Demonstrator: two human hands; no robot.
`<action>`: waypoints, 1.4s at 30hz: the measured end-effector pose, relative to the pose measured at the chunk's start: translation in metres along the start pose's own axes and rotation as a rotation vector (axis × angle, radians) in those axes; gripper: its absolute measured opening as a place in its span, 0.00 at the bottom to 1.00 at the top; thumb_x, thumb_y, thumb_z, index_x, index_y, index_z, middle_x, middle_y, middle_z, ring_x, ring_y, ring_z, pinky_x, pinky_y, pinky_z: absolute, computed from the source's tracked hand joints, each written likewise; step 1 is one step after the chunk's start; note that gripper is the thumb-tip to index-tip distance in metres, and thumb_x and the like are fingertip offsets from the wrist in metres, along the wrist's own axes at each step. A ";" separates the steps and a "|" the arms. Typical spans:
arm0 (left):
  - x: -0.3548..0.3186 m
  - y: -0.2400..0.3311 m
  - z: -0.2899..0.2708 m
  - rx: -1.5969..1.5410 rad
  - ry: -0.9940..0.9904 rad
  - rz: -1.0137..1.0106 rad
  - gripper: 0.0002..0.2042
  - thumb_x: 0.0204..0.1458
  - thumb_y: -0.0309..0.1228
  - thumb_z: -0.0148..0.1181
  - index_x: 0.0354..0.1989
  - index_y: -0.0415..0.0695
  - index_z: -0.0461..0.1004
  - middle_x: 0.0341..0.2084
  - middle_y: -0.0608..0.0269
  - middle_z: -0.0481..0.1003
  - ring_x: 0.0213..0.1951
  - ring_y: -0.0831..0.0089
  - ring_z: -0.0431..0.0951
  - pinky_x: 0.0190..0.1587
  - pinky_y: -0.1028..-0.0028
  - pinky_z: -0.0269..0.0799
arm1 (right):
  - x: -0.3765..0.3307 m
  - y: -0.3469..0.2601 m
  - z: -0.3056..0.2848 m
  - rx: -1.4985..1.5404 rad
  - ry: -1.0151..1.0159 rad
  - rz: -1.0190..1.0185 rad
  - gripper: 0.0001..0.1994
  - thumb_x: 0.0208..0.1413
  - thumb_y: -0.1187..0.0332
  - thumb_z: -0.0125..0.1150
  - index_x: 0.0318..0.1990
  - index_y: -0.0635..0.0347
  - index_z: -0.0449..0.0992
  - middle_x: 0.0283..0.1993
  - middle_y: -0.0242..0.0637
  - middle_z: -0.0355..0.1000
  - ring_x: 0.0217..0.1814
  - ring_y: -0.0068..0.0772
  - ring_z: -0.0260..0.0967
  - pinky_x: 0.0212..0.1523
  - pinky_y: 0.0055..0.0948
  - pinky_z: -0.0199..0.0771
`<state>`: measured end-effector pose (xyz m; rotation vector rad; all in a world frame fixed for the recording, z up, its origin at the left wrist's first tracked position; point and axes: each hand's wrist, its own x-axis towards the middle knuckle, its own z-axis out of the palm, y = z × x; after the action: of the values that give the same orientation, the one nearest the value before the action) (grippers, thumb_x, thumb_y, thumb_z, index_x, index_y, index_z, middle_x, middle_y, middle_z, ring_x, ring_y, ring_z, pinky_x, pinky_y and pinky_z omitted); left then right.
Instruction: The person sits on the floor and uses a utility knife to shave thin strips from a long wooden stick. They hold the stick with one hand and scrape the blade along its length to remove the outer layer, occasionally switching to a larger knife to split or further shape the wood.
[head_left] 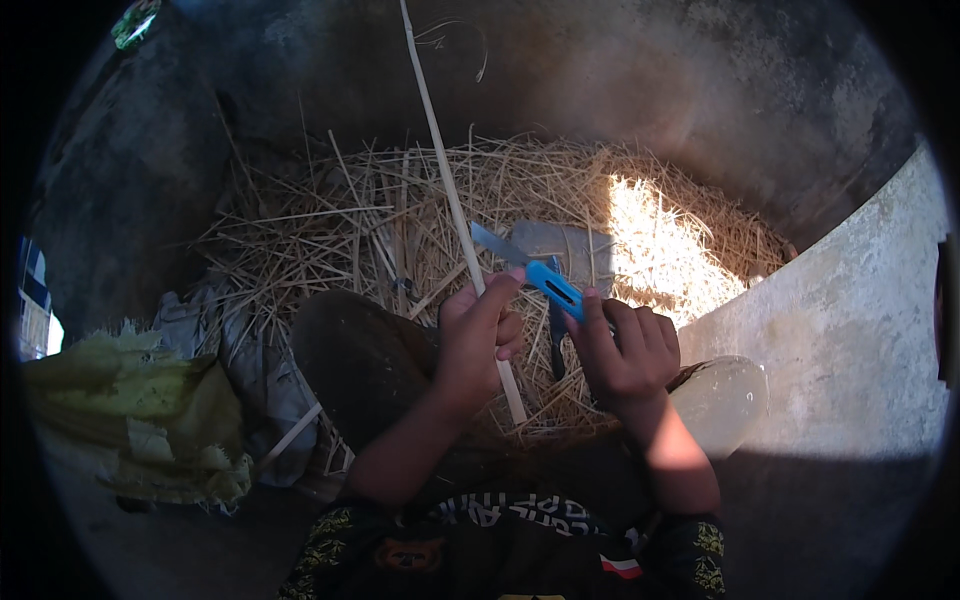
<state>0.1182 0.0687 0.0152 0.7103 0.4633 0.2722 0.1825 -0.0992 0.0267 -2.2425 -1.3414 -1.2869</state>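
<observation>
A long pale wooden stick (437,140) slants up and away from my lap, its thin far end reaching the top of the picture. My left hand (472,335) is closed around its lower part. In my right hand (630,350) is a knife (550,285) with a slotted blue handle and a short grey blade. The blade points up and left toward the stick, just above my left thumb; whether it touches the wood, I cannot tell. Between my hands, a dark, narrow tool (557,340) with some blue on it lies lower down on the straw-like strips.
A heap of thin, dry strips (320,230) covers the floor ahead, with a flat grey object (565,240) in it. Sunlight falls on its right part. Frayed yellow-green cloth (150,410) lies at left. Concrete walls (830,290) stand at the back and right.
</observation>
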 end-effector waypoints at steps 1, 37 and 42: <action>0.002 0.000 -0.003 -0.012 -0.009 -0.022 0.08 0.59 0.31 0.61 0.31 0.50 0.67 0.15 0.80 0.52 0.12 0.88 0.50 0.13 0.81 0.46 | -0.001 0.000 0.003 0.006 0.001 -0.009 0.16 0.48 0.63 0.73 0.43 0.61 0.81 0.31 0.34 0.76 0.27 0.30 0.71 0.29 0.28 0.67; 0.012 -0.016 -0.018 -0.101 -0.025 -0.255 0.08 0.62 0.29 0.48 0.29 0.48 0.61 0.16 0.77 0.53 0.14 0.85 0.50 0.14 0.79 0.48 | -0.001 0.015 0.020 -0.152 -0.044 0.041 0.09 0.53 0.67 0.67 0.25 0.54 0.73 0.22 0.28 0.60 0.22 0.27 0.60 0.24 0.31 0.54; 0.011 -0.011 -0.021 -0.149 -0.001 -0.224 0.05 0.61 0.27 0.49 0.31 0.45 0.64 0.16 0.78 0.52 0.13 0.86 0.49 0.14 0.79 0.48 | 0.010 0.054 0.005 -0.187 0.032 0.247 0.08 0.49 0.62 0.70 0.31 0.51 0.76 0.23 0.30 0.63 0.23 0.33 0.62 0.26 0.32 0.59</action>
<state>0.1180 0.0763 -0.0097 0.5076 0.5112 0.0944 0.2305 -0.1205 0.0440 -2.4068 -0.9300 -1.4000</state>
